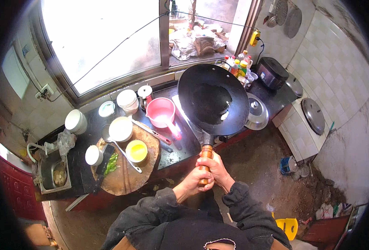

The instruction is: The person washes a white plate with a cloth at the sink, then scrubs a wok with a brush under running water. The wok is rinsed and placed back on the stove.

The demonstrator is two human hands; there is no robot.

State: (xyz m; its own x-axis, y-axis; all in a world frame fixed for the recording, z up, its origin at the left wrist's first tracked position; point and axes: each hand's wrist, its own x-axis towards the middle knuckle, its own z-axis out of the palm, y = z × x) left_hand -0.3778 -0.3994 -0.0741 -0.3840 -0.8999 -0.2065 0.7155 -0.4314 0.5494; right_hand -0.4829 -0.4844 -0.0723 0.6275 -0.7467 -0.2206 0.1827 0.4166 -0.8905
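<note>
Both hands grip the wooden handle (206, 152) of a black wok (203, 103). My left hand (194, 182) closes round the handle's lower end, and my right hand (216, 167) holds it just above. The wok's inside faces up, dark, with bright glints near its right side; it covers most of the stove (190, 122). A metal lid with a knob (259, 116) lies to its right. Left of the wok stands a pink plastic dipper (161, 109). A round wooden chopping board (140, 178) bears a bowl of yellow liquid (136, 151), cut green vegetable (111, 164), chopsticks (126, 175) and a ladle (126, 156).
A cleaver-like dark blade (105, 159) lies at the board's left. White bowls (121, 129) stand around it. The sink (53, 175) is at far left. Sauce bottles (240, 67) and a dark rice cooker (272, 73) stand at the back right. A yellow plastic stool (287, 227) is on the floor.
</note>
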